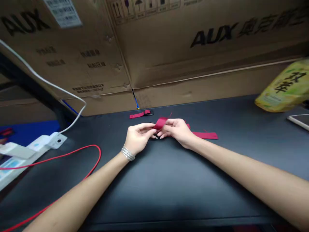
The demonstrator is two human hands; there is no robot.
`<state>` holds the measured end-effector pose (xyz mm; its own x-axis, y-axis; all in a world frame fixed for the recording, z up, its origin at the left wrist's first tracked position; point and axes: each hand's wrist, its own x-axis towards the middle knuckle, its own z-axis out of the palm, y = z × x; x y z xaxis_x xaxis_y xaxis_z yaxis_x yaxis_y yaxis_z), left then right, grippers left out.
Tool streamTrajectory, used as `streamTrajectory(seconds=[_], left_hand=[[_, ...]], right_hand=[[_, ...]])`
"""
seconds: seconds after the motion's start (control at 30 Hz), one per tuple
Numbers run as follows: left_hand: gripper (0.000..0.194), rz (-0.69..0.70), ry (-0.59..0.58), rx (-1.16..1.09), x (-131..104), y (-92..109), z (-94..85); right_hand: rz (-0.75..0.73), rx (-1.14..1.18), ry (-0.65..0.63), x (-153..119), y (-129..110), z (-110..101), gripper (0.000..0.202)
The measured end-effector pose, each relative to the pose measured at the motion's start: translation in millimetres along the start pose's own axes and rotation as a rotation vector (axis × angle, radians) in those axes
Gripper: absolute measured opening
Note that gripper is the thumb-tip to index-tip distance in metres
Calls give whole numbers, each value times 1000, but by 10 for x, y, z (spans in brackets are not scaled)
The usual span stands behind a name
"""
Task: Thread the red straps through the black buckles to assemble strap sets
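Red webbing strap (161, 122) curls over the black worktop (154, 187), pinched by our left hand (138, 137) and right hand (180, 132) beside a small black fitting (157, 137). We seem to be looping it; next calls for a firm pinch on the fold.

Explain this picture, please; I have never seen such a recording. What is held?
There is no machine: the grip is a person's bare left hand and right hand. A camera on the head, looking forward and down, took the picture. Both hands pinch a red strap above a dark table. Beyond them lies another red piece with a dark ring; a flat red strip lies beside the right wrist. A red cable lies at left, a yellow pouch at far right, cardboard boxes behind.
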<state>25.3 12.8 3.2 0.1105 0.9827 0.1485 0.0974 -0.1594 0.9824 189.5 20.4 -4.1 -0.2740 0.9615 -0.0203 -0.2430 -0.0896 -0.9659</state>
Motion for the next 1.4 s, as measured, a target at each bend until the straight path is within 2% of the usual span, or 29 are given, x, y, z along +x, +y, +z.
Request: streamTrajectory(seconds=[0.2, 0.47, 0.6, 0.7, 0.93, 1.13, 1.4], left_hand=[[28, 7, -31, 0, -7, 20, -2], [27, 59, -99, -1, -10, 50, -23], [28, 85, -104, -16, -7, 49, -35], [34, 85, -92, -18, 1, 25, -37], [42, -61, -16, -112, 17, 19, -14], [31, 9, -64, -10, 29, 17, -39], [26, 75, -40, 94, 37, 30, -59]], right_hand=[[-36, 28, 22, -21, -24, 25, 33], [-34, 50, 107, -15, -31, 30, 36], [-63, 13, 102, -11, -7, 23, 41], [-114, -33, 81, -1, 27, 18, 36], [-216, -131, 92, 13, 64, 16, 29], [-240, -179, 63, -11, 61, 26, 27], [-305, -276, 44, -33, 88, 27, 27]])
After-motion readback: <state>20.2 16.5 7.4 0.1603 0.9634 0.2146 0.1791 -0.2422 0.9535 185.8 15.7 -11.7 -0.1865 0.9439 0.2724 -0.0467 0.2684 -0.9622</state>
